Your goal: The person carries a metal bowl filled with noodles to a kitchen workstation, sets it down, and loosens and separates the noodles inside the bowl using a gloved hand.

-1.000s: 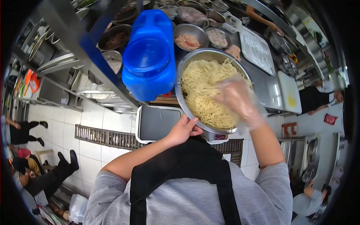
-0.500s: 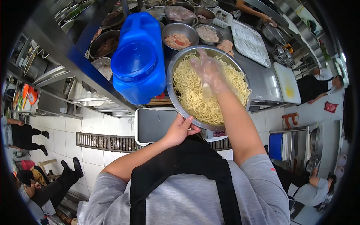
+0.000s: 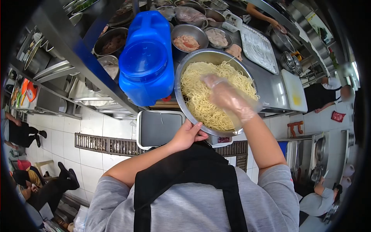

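Note:
A large metal bowl [image 3: 181, 101] heaped with yellow noodles [image 3: 201, 112] is in front of me, tilted slightly at the counter's edge. My left hand [image 3: 188, 135] grips its near rim, with the thumb on the lip and the other fingers partly hidden below. My right hand [image 3: 224, 94], in a clear plastic glove, lies over the noodles and touches the heap. Motion blurs its fingers, so I cannot make out whether they hold any strands. A large blue plastic jug [image 3: 147, 69] stands just left of the bowl.
Bowls of raw meat [image 3: 186, 43] sit behind the noodles. A metal tray [image 3: 259, 48] and a white cutting board [image 3: 294, 91] lie to the right. A grey-lidded bin [image 3: 160, 127] stands below the counter. Co-workers are at both sides; one person's hand [image 3: 279, 28] is at the back right.
My right hand has swung from pointing away over the bowl to pointing left, its wrist now near the right rim. The left hand keeps its grip; the bowl shifts slightly in view.

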A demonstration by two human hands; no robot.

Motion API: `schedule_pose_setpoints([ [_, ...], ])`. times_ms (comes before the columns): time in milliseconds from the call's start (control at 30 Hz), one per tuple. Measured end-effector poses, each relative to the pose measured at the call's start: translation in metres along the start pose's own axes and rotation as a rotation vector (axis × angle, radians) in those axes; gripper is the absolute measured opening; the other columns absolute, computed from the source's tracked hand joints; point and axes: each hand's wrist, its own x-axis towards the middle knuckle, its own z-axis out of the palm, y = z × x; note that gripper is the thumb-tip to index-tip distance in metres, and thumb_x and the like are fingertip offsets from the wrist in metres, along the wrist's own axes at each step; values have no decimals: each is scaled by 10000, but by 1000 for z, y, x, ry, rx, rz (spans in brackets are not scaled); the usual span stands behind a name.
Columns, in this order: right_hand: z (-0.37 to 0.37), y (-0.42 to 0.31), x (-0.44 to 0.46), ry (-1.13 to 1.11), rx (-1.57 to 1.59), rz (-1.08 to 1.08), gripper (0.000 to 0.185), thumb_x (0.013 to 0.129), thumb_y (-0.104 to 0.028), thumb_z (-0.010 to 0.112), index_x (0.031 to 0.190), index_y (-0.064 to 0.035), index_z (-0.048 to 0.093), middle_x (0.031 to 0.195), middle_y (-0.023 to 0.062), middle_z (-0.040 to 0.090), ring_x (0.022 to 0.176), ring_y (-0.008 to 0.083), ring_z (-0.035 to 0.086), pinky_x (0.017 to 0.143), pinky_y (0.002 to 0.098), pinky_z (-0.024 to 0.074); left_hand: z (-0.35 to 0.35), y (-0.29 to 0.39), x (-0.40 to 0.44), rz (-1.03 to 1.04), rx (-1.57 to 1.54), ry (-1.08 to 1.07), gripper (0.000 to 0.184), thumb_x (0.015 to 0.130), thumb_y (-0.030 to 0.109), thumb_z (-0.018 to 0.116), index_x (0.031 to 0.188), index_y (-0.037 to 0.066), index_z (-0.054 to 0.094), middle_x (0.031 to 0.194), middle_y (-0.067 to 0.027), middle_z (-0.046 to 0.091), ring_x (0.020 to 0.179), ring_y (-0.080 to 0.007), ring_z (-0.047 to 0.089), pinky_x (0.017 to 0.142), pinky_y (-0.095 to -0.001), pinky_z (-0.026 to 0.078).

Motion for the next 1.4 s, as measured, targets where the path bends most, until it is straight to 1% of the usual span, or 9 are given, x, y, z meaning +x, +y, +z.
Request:
schedule_pose_setpoints([
  [167, -1, 8, 8, -80, 479, 322, 333, 905, -146, 601, 1225, -57, 605, 1161, 181, 629, 1079, 324, 600, 956, 365, 460, -7, -5, 2, -14, -14, -16, 272, 1048, 203, 424, 1305, 131, 371, 1133, -77, 566, 899, -140, 628, 873, -351, 570],
  [333, -46, 20, -17, 397, 706, 195, 323, 904, -239, 633, 1177, -70, 611, 1141, 180, 626, 1085, 330, 601, 921, 397, 481, -4, -1, 1, -12, -3, -16, 245, 1046, 212, 433, 1274, 127, 403, 1126, -63, 568, 913, -135, 625, 894, -357, 561],
  [533, -112, 6, -49, -83, 136, 131, 754, 793, -206, 702, 1471, -155, 374, 1519, 251, 297, 1240, 364, 531, 1001, 436, 468, -5, -1, 0, -14, 13, -8, 241, 1045, 213, 436, 1268, 127, 403, 1120, -59, 575, 914, -135, 627, 895, -355, 560],
  [700, -31, -2, -64, -217, -208, 372, 819, 718, -213, 768, 1451, -187, 403, 1499, 248, 327, 1259, 386, 503, 1044, 424, 429, -6, -5, 1, -8, 1, -17, 229, 1045, 205, 435, 1255, 121, 401, 1092, -63, 582, 908, -141, 631, 883, -346, 566],
  [867, -4, 59, -56, 115, -74, 201, 548, 792, -170, 753, 1303, -145, 555, 1234, 173, 604, 1076, 311, 620, 938, 460, 492, 1, -3, 3, 52, 4, 42, 198, 1045, 192, 431, 1211, 86, 407, 1117, -77, 574, 895, -140, 629, 858, -326, 575],
  [933, -47, 41, -60, 222, 590, 210, 571, 750, -28, 757, 1281, -135, 577, 1248, 158, 614, 1169, 277, 576, 1016, 396, 470, 5, 1, 1, 52, -1, 41, 195, 1046, 190, 428, 1207, 82, 408, 1125, -76, 572, 892, -139, 626, 861, -327, 574],
  [1100, -115, 35, -52, 550, 230, 280, 426, 830, -55, 711, 1235, -136, 609, 1151, 73, 664, 969, 181, 646, 833, 371, 550, 6, 1, 0, 67, -8, 48, 184, 1048, 186, 420, 1200, 82, 414, 1135, -72, 572, 892, -136, 617, 874, -334, 569],
  [1233, -182, 6, -47, 438, 274, 551, 610, 785, -17, 727, 1347, -163, 539, 1215, 84, 638, 1058, 215, 622, 939, 392, 522, 7, 1, 0, 68, -5, 57, 186, 1050, 192, 414, 1198, 80, 415, 1134, -70, 573, 896, -132, 611, 884, -341, 565],
  [1400, -224, 23, -46, 485, 1071, -300, 685, 714, -30, 822, 1316, -50, 495, 1126, 88, 666, 1055, 213, 648, 902, 333, 573, 7, 2, -1, 74, -6, 56, 193, 1050, 193, 414, 1202, 76, 410, 1121, -71, 574, 890, -131, 614, 882, -340, 568],
])
